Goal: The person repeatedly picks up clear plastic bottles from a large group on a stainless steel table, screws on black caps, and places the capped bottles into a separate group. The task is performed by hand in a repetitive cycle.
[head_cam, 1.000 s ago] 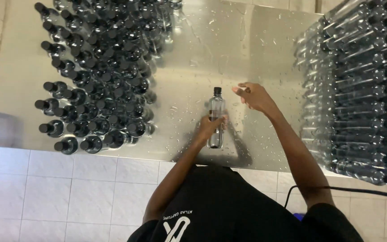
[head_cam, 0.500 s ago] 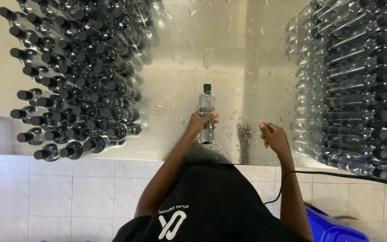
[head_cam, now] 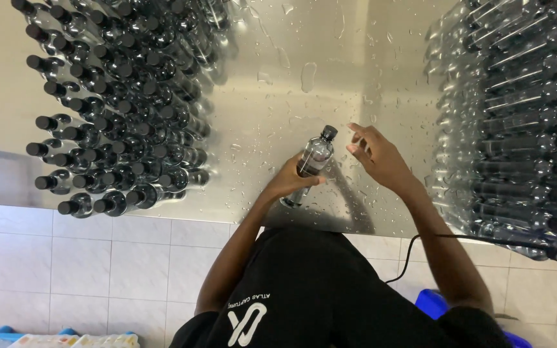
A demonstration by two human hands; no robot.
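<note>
Your left hand [head_cam: 289,182] is wrapped around the lower body of a clear bottle [head_cam: 312,162] with a dark cap [head_cam: 329,133], holding it tilted over the wet steel desk [head_cam: 330,71], cap leaning toward your right. Your right hand [head_cam: 376,154] hovers just beside the cap, fingers [head_cam: 358,131] loosely spread and holding nothing. Grip firmly low on the bottle, since the droplets on the desk suggest the plastic may be slippery. Bring thumb and first fingers squarely onto the cap, not its edge. Work over the bare middle of the desk, away from the standing bottles [head_cam: 117,103] on your left and the stacked ones [head_cam: 517,116] on your right, so an elbow knocks none over.
</note>
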